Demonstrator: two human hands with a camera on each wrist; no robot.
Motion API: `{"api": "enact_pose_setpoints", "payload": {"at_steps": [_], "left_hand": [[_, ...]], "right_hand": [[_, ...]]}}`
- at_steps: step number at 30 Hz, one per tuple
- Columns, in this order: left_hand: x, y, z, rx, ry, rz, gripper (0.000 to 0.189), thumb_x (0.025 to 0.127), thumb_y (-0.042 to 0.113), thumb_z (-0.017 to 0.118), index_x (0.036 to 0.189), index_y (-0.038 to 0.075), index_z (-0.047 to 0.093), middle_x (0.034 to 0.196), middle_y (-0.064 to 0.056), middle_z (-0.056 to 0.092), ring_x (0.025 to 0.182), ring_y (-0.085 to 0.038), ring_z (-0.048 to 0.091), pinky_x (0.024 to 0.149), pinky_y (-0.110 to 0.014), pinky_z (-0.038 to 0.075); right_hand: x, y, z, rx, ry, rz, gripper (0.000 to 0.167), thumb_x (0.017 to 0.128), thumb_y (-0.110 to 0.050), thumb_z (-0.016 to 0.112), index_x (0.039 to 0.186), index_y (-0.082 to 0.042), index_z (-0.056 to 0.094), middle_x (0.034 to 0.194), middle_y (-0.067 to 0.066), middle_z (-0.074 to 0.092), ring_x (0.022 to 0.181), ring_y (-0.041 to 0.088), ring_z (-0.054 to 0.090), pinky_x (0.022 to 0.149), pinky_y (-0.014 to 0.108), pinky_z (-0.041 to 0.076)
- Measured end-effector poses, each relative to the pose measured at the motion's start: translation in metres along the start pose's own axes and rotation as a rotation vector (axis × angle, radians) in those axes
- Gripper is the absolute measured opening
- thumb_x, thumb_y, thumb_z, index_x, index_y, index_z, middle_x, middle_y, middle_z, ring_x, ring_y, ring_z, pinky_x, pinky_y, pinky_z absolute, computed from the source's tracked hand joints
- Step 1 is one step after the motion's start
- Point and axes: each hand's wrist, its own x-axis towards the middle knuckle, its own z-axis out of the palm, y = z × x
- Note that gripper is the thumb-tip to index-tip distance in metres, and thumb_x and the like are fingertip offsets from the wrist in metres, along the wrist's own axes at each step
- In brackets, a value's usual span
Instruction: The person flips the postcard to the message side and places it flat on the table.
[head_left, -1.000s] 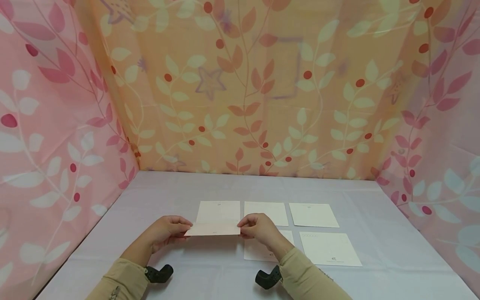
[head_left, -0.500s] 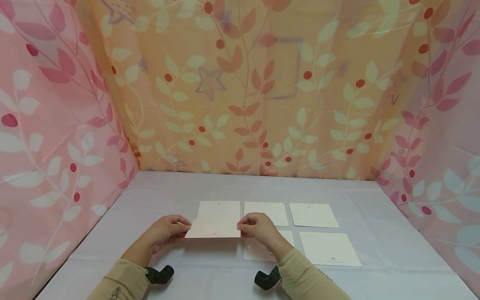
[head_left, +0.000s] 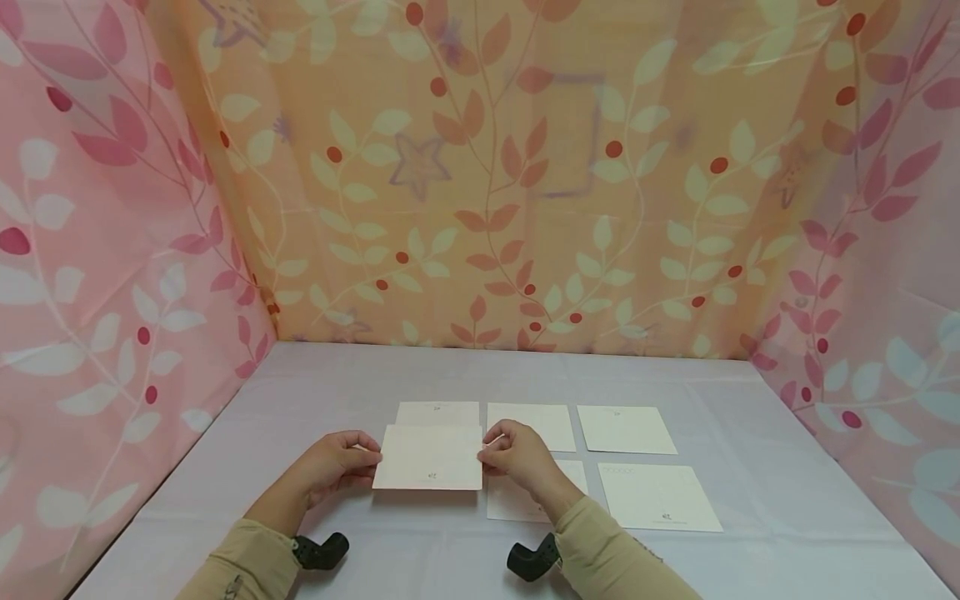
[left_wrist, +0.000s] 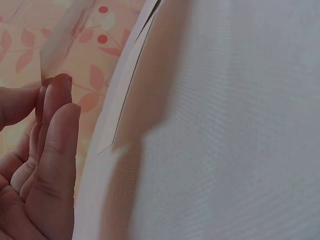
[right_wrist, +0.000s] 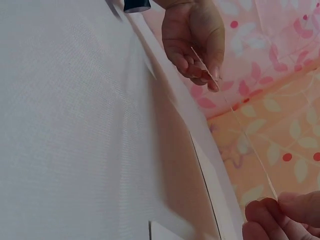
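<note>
A cream postcard [head_left: 429, 458] with a small dark mark near its front edge is held up above the table. At its left edge the left hand [head_left: 341, 462] pinches it between thumb and fingers. The right hand [head_left: 525, 462] pinches the opposite edge. Side-on in the right wrist view, the postcard [right_wrist: 250, 142] is a thin line between the two hands, and the shadow below shows it is off the cloth. Behind it, partly covered in the head view, lies another card [head_left: 438, 411]. The left wrist view catches the left hand's fingers [left_wrist: 57, 115] at the postcard's corner [left_wrist: 55, 55].
Several more cards lie flat in rows to the right: a back middle card [head_left: 536, 421], a back right card [head_left: 626, 429], a front right card [head_left: 660, 497] and one [head_left: 513, 498] partly under the right wrist. A white cloth [head_left: 300, 392] covers the table; patterned curtains [head_left: 480, 208] enclose it.
The held postcard has tilted so its face shows more fully, its front edge lower and nearer the person. The right fingertips have shifted slightly along its edge. The flat cards stay put.
</note>
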Motion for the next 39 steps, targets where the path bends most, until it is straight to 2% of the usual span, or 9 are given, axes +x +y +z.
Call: {"api": "enact_pose_setpoints", "payload": {"at_steps": [4,7,14,20,24,33,39], "left_hand": [[-0.001,0.001,0.001,0.007,-0.017,0.017,0.019,0.081,0.01,0.067,0.092,-0.003,0.058,0.078,-0.008,0.065,0.07,-0.018,0.063,0.064,-0.031,0.054],[-0.002,0.001,0.004,0.017,-0.001,0.011,0.018,0.081,0.008,0.066,0.092,-0.004,0.058,0.077,-0.008,0.064,0.069,-0.018,0.063,0.063,-0.03,0.054],[-0.003,0.0,0.008,0.085,0.064,-0.028,0.015,0.079,0.005,0.067,0.089,-0.004,0.059,0.074,-0.007,0.061,0.065,-0.016,0.059,0.06,-0.029,0.053],[-0.004,-0.001,0.011,0.151,0.116,-0.085,0.011,0.078,0.001,0.067,0.086,-0.001,0.06,0.074,-0.008,0.06,0.062,-0.017,0.059,0.057,-0.029,0.053],[-0.005,-0.003,0.013,0.205,0.126,-0.105,0.009,0.078,0.002,0.067,0.084,0.001,0.061,0.072,-0.006,0.062,0.062,-0.017,0.06,0.056,-0.029,0.052],[-0.005,-0.004,0.012,0.252,0.074,-0.121,0.008,0.082,0.005,0.064,0.088,0.0,0.065,0.072,-0.006,0.065,0.062,-0.015,0.062,0.056,-0.027,0.052],[-0.005,-0.007,0.013,0.271,0.07,-0.129,0.009,0.083,0.006,0.064,0.089,0.0,0.065,0.072,-0.006,0.066,0.062,-0.015,0.062,0.054,-0.027,0.052]], "right_hand": [[0.0,0.001,0.001,-0.017,0.014,0.02,0.019,0.077,0.001,0.069,0.089,0.004,0.054,0.069,0.007,0.065,0.064,0.015,0.063,0.063,0.033,0.055],[-0.002,0.001,0.001,-0.05,0.017,0.02,0.017,0.076,0.001,0.069,0.086,0.003,0.055,0.067,0.007,0.064,0.063,0.014,0.062,0.062,0.032,0.055],[-0.005,0.0,0.002,-0.138,0.003,0.062,0.009,0.077,-0.003,0.069,0.08,0.002,0.062,0.068,0.009,0.065,0.06,0.014,0.061,0.056,0.028,0.053],[-0.008,0.002,0.002,-0.128,-0.041,0.085,0.007,0.079,0.0,0.066,0.08,0.006,0.064,0.067,0.013,0.066,0.056,0.014,0.062,0.053,0.027,0.052],[-0.008,0.004,0.001,-0.14,-0.062,0.108,0.006,0.079,0.0,0.065,0.08,0.005,0.065,0.066,0.012,0.066,0.055,0.013,0.061,0.052,0.025,0.051],[-0.006,0.01,-0.002,-0.163,-0.079,0.132,0.005,0.079,-0.004,0.066,0.078,0.001,0.068,0.065,0.009,0.067,0.054,0.012,0.061,0.049,0.023,0.048],[-0.008,0.01,-0.003,-0.157,-0.1,0.156,0.007,0.08,-0.004,0.065,0.081,0.003,0.068,0.067,0.009,0.067,0.056,0.013,0.062,0.047,0.021,0.046]]}}
